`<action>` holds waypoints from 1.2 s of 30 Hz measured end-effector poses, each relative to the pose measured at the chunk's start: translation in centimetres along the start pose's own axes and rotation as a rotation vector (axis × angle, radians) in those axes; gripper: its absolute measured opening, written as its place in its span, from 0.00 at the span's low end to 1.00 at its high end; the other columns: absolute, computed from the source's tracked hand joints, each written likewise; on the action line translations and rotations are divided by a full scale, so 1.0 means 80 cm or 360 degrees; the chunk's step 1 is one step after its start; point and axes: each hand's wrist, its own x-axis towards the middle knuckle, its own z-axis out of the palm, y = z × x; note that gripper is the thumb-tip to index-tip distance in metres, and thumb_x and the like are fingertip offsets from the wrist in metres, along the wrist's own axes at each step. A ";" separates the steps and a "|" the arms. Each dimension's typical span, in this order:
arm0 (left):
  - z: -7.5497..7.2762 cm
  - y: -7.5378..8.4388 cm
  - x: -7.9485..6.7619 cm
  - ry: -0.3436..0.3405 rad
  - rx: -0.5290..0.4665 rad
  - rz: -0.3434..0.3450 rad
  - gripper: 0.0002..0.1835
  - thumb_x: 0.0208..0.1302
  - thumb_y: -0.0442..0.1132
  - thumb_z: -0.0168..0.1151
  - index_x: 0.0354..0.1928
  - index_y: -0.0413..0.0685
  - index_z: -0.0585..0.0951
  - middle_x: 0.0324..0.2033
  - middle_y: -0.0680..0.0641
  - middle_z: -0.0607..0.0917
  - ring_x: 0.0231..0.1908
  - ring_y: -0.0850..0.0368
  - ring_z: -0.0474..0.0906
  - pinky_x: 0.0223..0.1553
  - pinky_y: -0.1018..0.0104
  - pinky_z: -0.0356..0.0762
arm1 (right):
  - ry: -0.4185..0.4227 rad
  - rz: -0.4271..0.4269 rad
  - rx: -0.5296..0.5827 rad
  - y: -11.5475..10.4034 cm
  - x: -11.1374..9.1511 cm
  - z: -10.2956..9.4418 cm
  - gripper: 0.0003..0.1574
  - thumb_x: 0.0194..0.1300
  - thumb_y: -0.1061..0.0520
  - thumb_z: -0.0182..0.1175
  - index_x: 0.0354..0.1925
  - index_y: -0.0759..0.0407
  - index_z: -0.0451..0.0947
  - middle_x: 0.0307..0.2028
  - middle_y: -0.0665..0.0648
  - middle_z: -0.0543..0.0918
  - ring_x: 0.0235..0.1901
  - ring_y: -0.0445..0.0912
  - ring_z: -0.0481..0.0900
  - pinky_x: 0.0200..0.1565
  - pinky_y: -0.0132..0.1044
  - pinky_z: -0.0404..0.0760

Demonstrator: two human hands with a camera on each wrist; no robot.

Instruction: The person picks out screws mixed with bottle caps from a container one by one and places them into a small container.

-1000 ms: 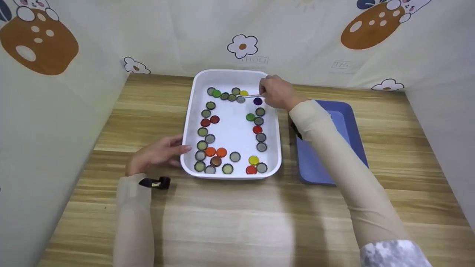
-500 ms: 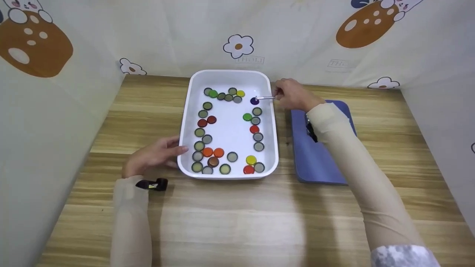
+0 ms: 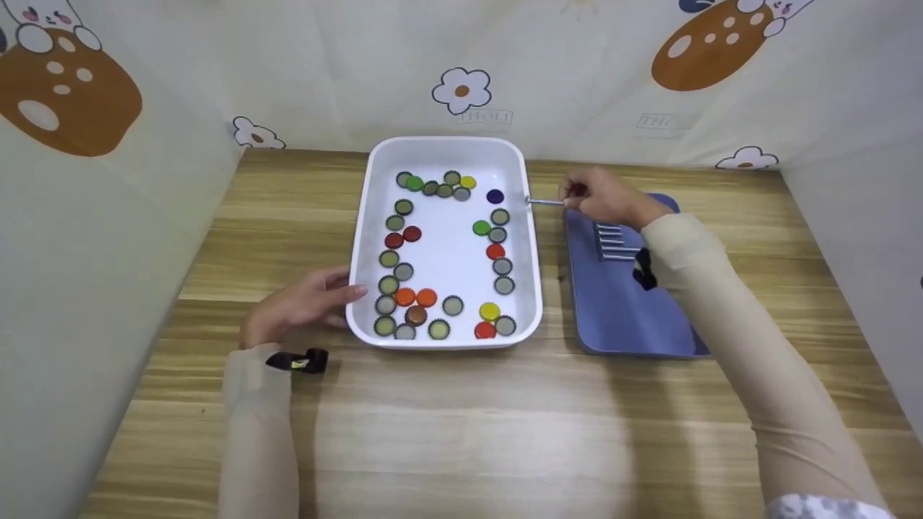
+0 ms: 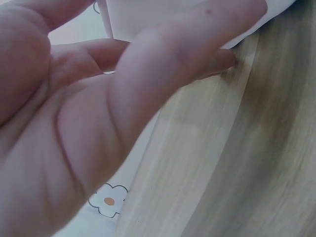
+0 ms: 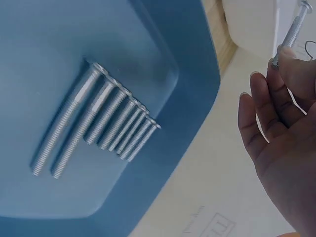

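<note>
My left hand (image 3: 306, 299) holds the near left side of a white tray (image 3: 534, 288), its thumb over the rim and its fingers at the outer wall. In the tray lie several bottle caps, some bottom up; among them are a dark purple cap (image 3: 495, 196), a green cap (image 3: 481, 228) and a yellow cap (image 3: 489, 311). My right hand (image 3: 602, 196) pinches a metal bolt (image 3: 546, 202) by its threaded end between thumb and forefinger. The bolt's head points left and appears over the tray's right rim. The right wrist view shows the bolt (image 5: 291, 35) above the bent other fingers.
A blue tray (image 3: 620, 339) stands right of the white one, partly under my right forearm. Several bolts (image 5: 106, 116) of differing lengths lie side by side in it. A patterned curtain (image 3: 346, 79) closes off the back of the wooden table (image 3: 461, 425).
My right hand has drawn the bolt rightward from the upper caps, past the purple cap, to the rim. Bolts in the blue tray have come into sight. My left hand keeps its hold.
</note>
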 end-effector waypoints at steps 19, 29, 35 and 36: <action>0.003 0.006 0.003 -0.0009 0.0061 -0.0026 0.35 0.74 0.51 0.56 0.77 0.48 0.59 0.63 0.35 0.78 0.54 0.47 0.84 0.54 0.57 0.86 | 0.0050 0.0036 -0.0101 0.061 -0.073 -0.004 0.06 0.70 0.66 0.56 0.40 0.65 0.80 0.37 0.62 0.83 0.37 0.47 0.76 0.41 0.36 0.75; 0.001 0.006 -0.001 -0.0017 0.0060 0.0006 0.33 0.75 0.49 0.55 0.76 0.44 0.61 0.62 0.34 0.79 0.55 0.47 0.83 0.55 0.57 0.86 | 0.0048 0.0128 -0.0127 0.086 -0.096 0.000 0.05 0.67 0.68 0.57 0.37 0.67 0.81 0.33 0.61 0.82 0.34 0.46 0.74 0.35 0.27 0.72; 0.002 0.005 -0.001 -0.0024 0.0042 0.0017 0.33 0.75 0.49 0.55 0.75 0.43 0.61 0.63 0.34 0.78 0.55 0.49 0.83 0.55 0.56 0.86 | 0.0023 0.0158 -0.0147 0.100 -0.105 0.006 0.05 0.66 0.68 0.58 0.36 0.66 0.81 0.32 0.59 0.80 0.33 0.45 0.72 0.34 0.28 0.71; 0.002 0.005 -0.001 -0.0022 0.0044 0.0016 0.33 0.75 0.49 0.55 0.76 0.43 0.61 0.63 0.34 0.78 0.55 0.49 0.83 0.55 0.56 0.86 | 0.0021 0.0157 -0.0156 0.102 -0.106 0.007 0.05 0.66 0.68 0.58 0.36 0.66 0.81 0.32 0.59 0.80 0.33 0.45 0.73 0.34 0.28 0.71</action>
